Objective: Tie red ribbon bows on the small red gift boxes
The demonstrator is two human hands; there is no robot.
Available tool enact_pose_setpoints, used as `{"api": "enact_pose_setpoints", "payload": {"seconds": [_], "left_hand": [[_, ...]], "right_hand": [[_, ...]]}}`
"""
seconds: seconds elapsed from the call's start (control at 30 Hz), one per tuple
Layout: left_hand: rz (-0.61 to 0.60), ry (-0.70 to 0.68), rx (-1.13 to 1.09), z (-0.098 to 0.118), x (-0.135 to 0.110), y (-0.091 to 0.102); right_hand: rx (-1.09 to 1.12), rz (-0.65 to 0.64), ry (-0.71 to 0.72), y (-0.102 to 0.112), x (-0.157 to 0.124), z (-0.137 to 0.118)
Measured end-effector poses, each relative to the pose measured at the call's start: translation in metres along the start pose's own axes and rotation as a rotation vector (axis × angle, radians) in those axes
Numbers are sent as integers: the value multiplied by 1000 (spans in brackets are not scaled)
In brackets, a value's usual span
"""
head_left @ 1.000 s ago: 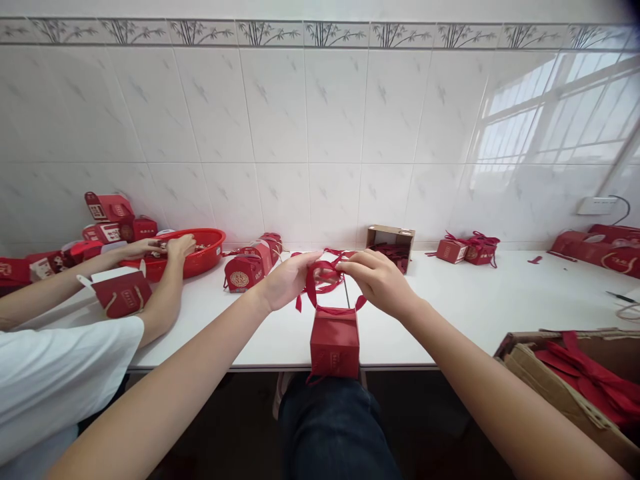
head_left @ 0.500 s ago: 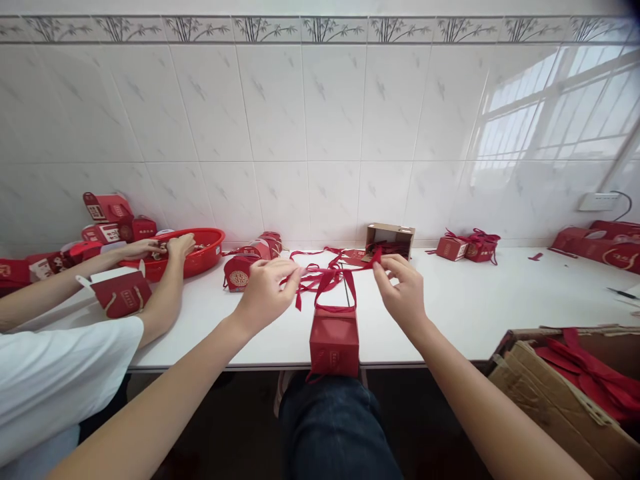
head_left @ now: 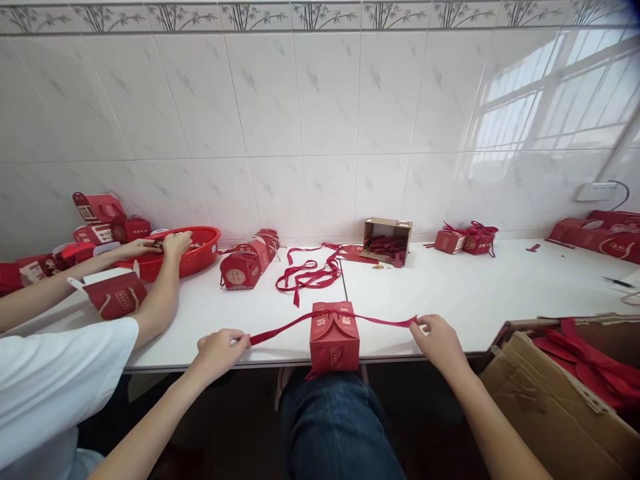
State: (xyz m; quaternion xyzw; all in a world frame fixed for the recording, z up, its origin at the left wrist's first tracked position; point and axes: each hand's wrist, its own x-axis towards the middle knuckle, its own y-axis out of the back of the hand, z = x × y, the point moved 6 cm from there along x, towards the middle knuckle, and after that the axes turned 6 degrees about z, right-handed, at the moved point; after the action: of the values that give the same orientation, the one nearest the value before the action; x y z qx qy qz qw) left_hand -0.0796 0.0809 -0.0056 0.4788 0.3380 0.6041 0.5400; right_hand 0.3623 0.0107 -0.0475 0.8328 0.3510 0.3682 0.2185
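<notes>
A small red gift box point(head_left: 335, 337) with light lettering and curved top flaps sits at the table's front edge, above my knee. A red ribbon point(head_left: 283, 326) runs across its top and crosses there. My left hand point(head_left: 223, 353) pinches one end of the ribbon, out to the left of the box. On the other side, my right hand point(head_left: 436, 339) has the opposite end between thumb and fingers. Both lengths are stretched outward and sag slightly. Neither hand touches the box.
Loose red ribbon point(head_left: 310, 275) lies behind the box, near a small carton point(head_left: 387, 240) of red pieces. Finished-looking boxes point(head_left: 465, 240) stand back right. At left a co-worker's hands point(head_left: 173, 245) reach into a red basin point(head_left: 203, 257). A cardboard box point(head_left: 555, 393) of ribbon stands front right.
Both hands have moved down and apart, drawing the ribbon ends outward. The raised ribbon loop has come down onto the box top. My view has tipped slightly downward.
</notes>
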Motion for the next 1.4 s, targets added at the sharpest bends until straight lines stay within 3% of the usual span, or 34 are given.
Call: {"api": "enact_pose_setpoints", "payload": {"seconds": [0.1, 0.13, 0.17, 0.27, 0.33, 0.43, 0.63, 0.77, 1.0, 1.07, 1.13, 1.2, 1.3, 1.33, 1.4], "left_hand": [[200, -56, -132, 23, 4, 10], [240, -93, -224, 34, 5, 12], [244, -131, -329, 46, 7, 13], [132, -222, -637, 83, 9, 5], [68, -248, -761, 104, 9, -3], [33, -266, -833, 125, 9, -18], [29, -215, -910, 131, 12, -40], [-70, -159, -906, 126, 11, -42], [-15, -224, -799, 119, 5, -25], [-69, -173, -787, 115, 8, -22], [-207, -77, -693, 108, 12, -22], [-455, -27, -582, 105, 10, -24], [-804, -126, -631, 117, -1, -19], [-849, -171, -700, 124, -4, -15], [-815, -216, -834, 137, -8, -7]], "right_hand": [[-39, 205, 56, 8, 2, -17], [-1, 219, 102, 7, 2, -28], [67, 183, 154, 4, 2, -40], [325, -93, 241, -15, -5, -76], [446, -256, 217, -27, -12, -95], [557, -397, 188, -42, -20, -114], [730, -431, 96, -60, -24, -121], [819, -437, 41, -57, -19, -117], [783, -439, 201, -36, -10, -111], [682, -451, 315, -26, -12, -115], [528, -447, 438, -16, -14, -121], [346, -381, 518, -8, -14, -125], [131, -188, 515, -1, -10, -129], [115, -122, 495, 0, -9, -130], [193, -23, 442, 1, -8, -135]]}}
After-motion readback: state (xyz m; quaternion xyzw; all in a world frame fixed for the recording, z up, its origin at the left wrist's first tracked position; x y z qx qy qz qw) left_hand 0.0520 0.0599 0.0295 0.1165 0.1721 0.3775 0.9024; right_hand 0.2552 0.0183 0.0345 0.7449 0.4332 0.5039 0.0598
